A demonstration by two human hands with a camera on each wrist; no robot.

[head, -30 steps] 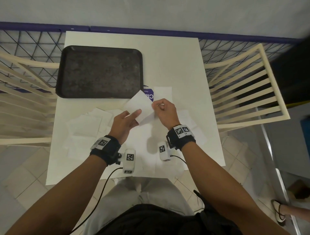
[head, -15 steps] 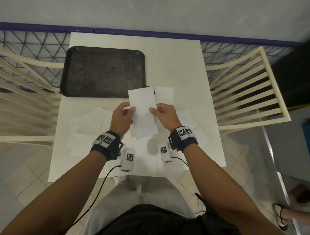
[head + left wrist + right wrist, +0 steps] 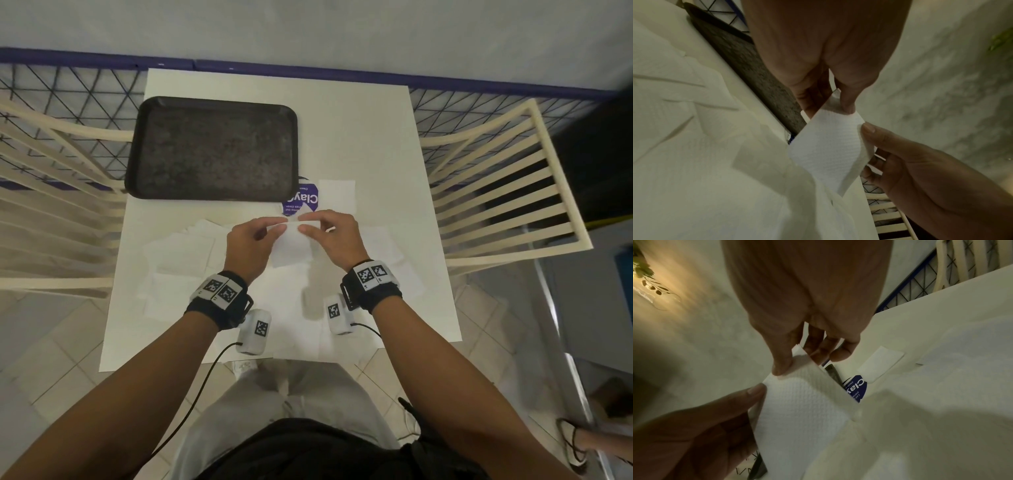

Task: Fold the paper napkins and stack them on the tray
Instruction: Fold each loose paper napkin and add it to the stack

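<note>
Both hands, left hand (image 3: pixel 247 247) and right hand (image 3: pixel 334 237), pinch one napkin (image 3: pixel 292 247) near the tray (image 3: pixel 212 150); matching its edges before creasing seems wise.

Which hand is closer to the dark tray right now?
Left. The left hand pinches the napkin just below the tray's near right corner; the right hand holds the napkin's other side, farther right.

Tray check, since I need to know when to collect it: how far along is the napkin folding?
Done: nothing yet; the tray holds no napkins. In hand: the left hand and right hand pinch one napkin by its top edge, held above the table, apparently mid-fold. Left: the loose napkins spread flat on the table need folding and stacking.
</note>
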